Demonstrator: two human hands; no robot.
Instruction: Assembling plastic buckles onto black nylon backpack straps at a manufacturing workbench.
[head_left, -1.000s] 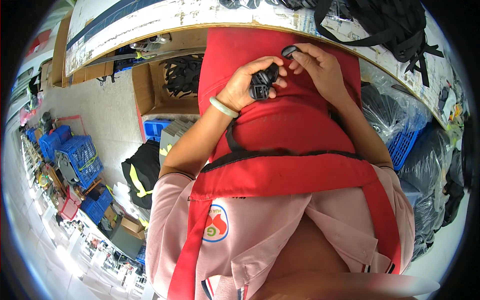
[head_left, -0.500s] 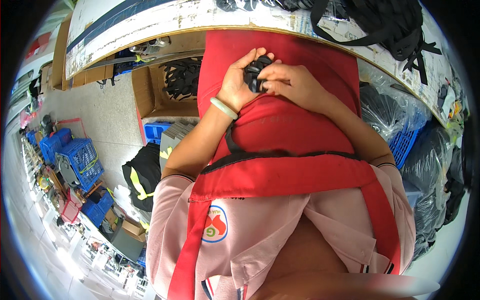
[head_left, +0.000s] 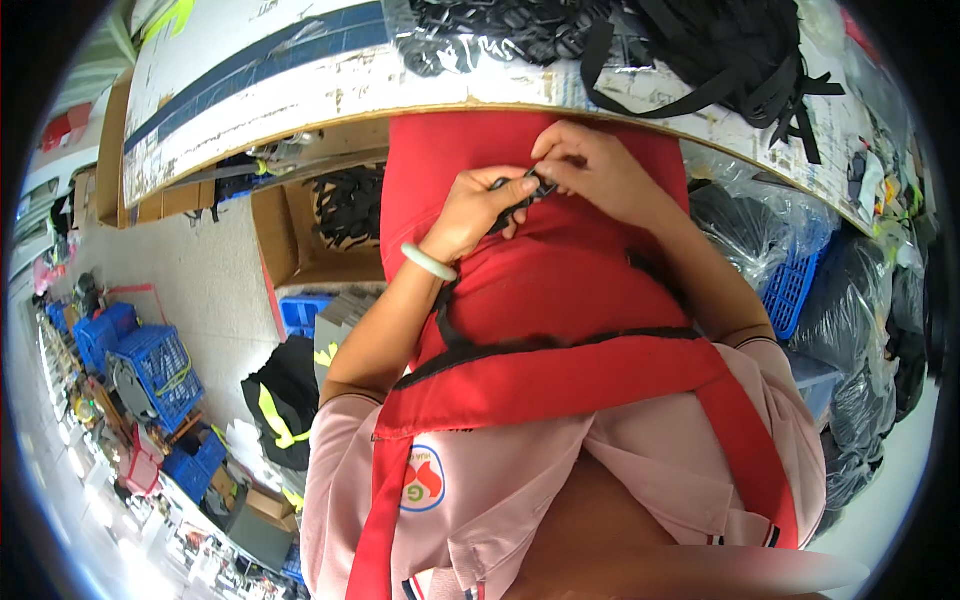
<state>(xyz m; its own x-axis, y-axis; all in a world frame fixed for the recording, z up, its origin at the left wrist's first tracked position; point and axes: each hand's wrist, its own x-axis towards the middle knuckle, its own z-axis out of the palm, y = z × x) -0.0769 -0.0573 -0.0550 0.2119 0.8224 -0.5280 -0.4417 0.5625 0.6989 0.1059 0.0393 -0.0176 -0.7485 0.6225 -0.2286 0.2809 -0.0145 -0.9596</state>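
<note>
Above the red apron (head_left: 540,285), the left hand (head_left: 474,208) clasps small black pieces (head_left: 507,212), best kept steady; the right hand (head_left: 595,172) meets them, its grip unclear.

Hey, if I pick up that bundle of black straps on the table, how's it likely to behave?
Probably floppy: the bundle of black straps slumps, with one long loop curving loosely. Its heaped shape suggests it won't roll. The splayed loose ends may trail or snag.
</note>
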